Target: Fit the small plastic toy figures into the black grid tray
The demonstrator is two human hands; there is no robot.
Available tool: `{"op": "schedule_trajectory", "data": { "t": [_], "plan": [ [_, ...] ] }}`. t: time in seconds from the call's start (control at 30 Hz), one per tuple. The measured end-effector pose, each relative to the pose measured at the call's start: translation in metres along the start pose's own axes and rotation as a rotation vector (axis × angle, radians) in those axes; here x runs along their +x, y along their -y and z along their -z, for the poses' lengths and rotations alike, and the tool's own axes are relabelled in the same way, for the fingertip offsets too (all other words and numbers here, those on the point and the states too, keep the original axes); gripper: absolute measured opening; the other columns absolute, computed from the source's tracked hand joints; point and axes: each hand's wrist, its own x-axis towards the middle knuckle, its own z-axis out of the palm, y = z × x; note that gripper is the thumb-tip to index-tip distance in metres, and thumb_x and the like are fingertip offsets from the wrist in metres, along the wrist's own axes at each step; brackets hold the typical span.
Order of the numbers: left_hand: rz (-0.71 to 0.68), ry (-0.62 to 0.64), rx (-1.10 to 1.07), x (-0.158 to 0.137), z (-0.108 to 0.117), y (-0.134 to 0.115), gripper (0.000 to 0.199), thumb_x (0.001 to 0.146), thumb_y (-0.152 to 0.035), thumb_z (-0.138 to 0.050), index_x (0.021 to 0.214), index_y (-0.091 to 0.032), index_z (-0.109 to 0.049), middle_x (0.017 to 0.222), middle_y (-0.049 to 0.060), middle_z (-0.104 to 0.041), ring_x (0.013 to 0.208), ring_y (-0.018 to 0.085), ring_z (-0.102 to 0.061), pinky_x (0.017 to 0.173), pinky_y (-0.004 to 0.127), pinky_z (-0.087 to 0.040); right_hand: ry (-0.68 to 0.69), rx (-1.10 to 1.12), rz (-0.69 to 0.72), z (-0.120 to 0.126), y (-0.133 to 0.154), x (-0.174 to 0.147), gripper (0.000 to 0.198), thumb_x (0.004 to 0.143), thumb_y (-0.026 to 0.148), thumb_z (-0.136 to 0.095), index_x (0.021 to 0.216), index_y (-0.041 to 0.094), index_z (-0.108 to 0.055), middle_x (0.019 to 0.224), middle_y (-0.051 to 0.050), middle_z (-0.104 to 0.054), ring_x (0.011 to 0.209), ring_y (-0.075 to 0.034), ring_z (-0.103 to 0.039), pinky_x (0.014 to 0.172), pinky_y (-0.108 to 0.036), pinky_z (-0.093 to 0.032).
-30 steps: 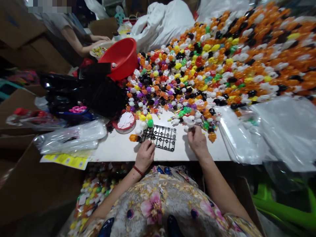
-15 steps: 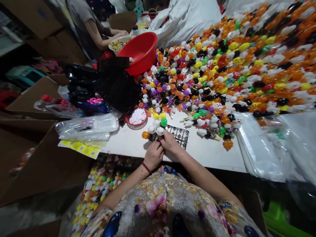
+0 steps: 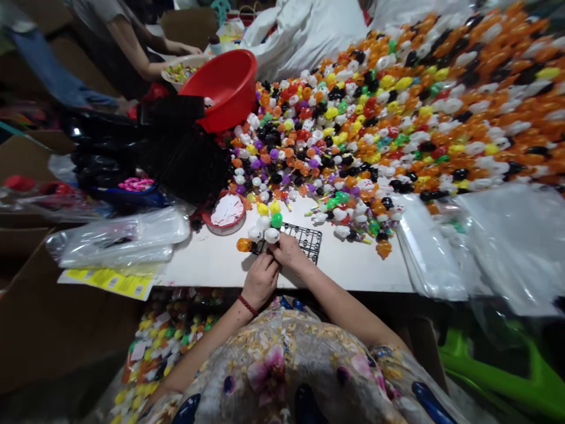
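Observation:
My left hand [image 3: 261, 277], with a dark red bead bracelet [image 3: 248, 305] at its wrist, and my right hand [image 3: 288, 252] meet at the table's front. The fingers of both are bent and pressed together. Whatever they pinch is hidden behind the knuckles. Under and beside my right hand lies a black plastic grid rack [image 3: 311, 238]. Just beyond the fingertips, a small cluster of plastic toy heads stands at the rack's left end: a white ghost-like head [image 3: 272, 235], a green one [image 3: 276, 220], yellow ones [image 3: 263, 208] and an orange pumpkin-like one [image 3: 243, 244].
A big heap of colourful toy heads [image 3: 353, 123] covers the table's back and right. Clear plastic bags lie at left [image 3: 123, 235] and right [image 3: 432, 247]. A red basket of paper slips [image 3: 226, 228] and a red basin [image 3: 233, 88] stand behind. A co-worker's arm [image 3: 132, 47] is at back left.
The whole view has shifted, so things sit further left in the picture. A blue-clad limb now shows at the far left. Both hands stay together at the rack with little visible movement.

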Motion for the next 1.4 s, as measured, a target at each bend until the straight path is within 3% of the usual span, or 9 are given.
{"op": "schedule_trajectory", "data": {
  "t": [0.27, 0.4, 0.6, 0.7, 0.8, 0.93, 1.13, 1.23, 1.4],
  "plan": [
    [-0.083, -0.065, 0.037, 0.003, 0.002, 0.0, 0.017, 0.093, -0.013, -0.048, 0.096, -0.018, -0.065, 0.092, 0.01, -0.064, 0.095, 0.024, -0.06, 0.083, 0.039, -0.057, 0.017, -0.033, 0.1, 0.0, 0.008, 0.001, 0.014, 0.089, 0.019, -0.057, 0.099, 0.016, -0.067, 0.095, -0.009, -0.071, 0.085, -0.02, -0.065, 0.076, -0.028, -0.049],
    [-0.091, -0.112, 0.048, 0.003, -0.001, 0.0, 0.02, 0.093, -0.013, -0.051, 0.109, -0.017, -0.064, 0.097, 0.01, -0.066, 0.099, 0.023, -0.06, 0.088, 0.039, -0.056, -0.231, 0.007, 0.227, 0.022, -0.02, -0.019, 0.012, 0.085, 0.021, -0.063, 0.096, 0.021, -0.066, 0.091, -0.005, -0.07, 0.082, -0.018, -0.064, 0.076, -0.028, -0.051],
    [-0.078, -0.109, 0.123, 0.004, -0.007, -0.001, 0.028, 0.093, -0.014, -0.052, 0.12, -0.014, -0.06, 0.105, 0.013, -0.067, 0.104, 0.026, -0.059, 0.096, 0.046, -0.052, -0.711, -0.14, -0.128, 0.107, -0.107, -0.056, 0.016, 0.089, 0.03, -0.053, 0.096, 0.018, -0.06, 0.096, -0.013, -0.061, 0.087, -0.026, -0.058, 0.079, -0.041, -0.049],
    [-0.061, -0.106, 0.135, 0.005, -0.007, -0.001, 0.029, 0.093, -0.016, -0.052, 0.121, -0.013, -0.06, 0.107, 0.014, -0.065, 0.105, 0.027, -0.058, 0.095, 0.046, -0.052, -0.771, -0.269, -0.31, 0.131, -0.13, -0.057, 0.014, 0.082, 0.033, -0.061, 0.084, 0.02, -0.059, 0.091, -0.011, -0.06, 0.089, -0.027, -0.057, 0.081, -0.042, -0.048],
    [-0.009, -0.119, 0.137, 0.003, -0.007, -0.001, 0.033, 0.094, -0.021, -0.053, 0.125, -0.014, -0.058, 0.108, 0.016, -0.063, 0.106, 0.028, -0.057, 0.092, 0.046, -0.053, -0.736, -0.226, -0.299, 0.137, -0.13, -0.053, 0.013, 0.081, 0.031, -0.056, 0.074, 0.021, -0.058, 0.086, -0.01, -0.06, 0.084, -0.025, -0.056, 0.08, -0.041, -0.047],
    [0.052, -0.169, 0.133, 0.001, -0.008, -0.002, 0.029, 0.094, -0.023, -0.052, 0.119, -0.013, -0.059, 0.108, 0.016, -0.062, 0.105, 0.027, -0.057, 0.091, 0.044, -0.053, -0.696, 0.077, -0.209, 0.127, -0.106, -0.05, 0.021, 0.081, 0.039, -0.054, 0.074, 0.021, -0.062, 0.073, -0.004, -0.059, 0.072, -0.02, -0.056, 0.071, -0.034, -0.047],
    [0.116, -0.228, 0.187, 0.0, -0.01, -0.004, 0.018, 0.093, -0.023, -0.052, 0.105, -0.013, -0.063, 0.106, 0.016, -0.063, 0.1, 0.027, -0.059, 0.087, 0.043, -0.053, -0.305, 0.698, -0.161, 0.067, -0.06, -0.041, 0.035, 0.071, 0.054, -0.065, 0.08, 0.021, -0.062, 0.065, 0.002, -0.058, 0.059, -0.014, -0.052, 0.057, -0.027, -0.044],
    [0.142, -0.238, 0.175, -0.002, -0.012, -0.004, 0.018, 0.093, -0.021, -0.052, 0.105, -0.012, -0.063, 0.105, 0.016, -0.065, 0.1, 0.026, -0.061, 0.087, 0.041, -0.054, -0.194, 0.744, -0.136, 0.033, -0.042, -0.033, 0.032, 0.067, 0.049, -0.071, 0.078, 0.021, -0.061, 0.064, 0.003, -0.057, 0.059, -0.013, -0.05, 0.057, -0.027, -0.043],
    [0.231, -0.224, 0.105, -0.008, -0.018, -0.001, 0.02, 0.092, -0.017, -0.049, 0.104, -0.015, -0.065, 0.109, 0.016, -0.064, 0.102, 0.025, -0.061, 0.089, 0.043, -0.054, -0.093, 0.527, 0.011, 0.002, -0.016, -0.023, 0.015, 0.074, 0.036, -0.066, 0.076, 0.021, -0.064, 0.073, 0.0, -0.064, 0.07, -0.017, -0.056, 0.065, -0.028, -0.045]
  ]
}}
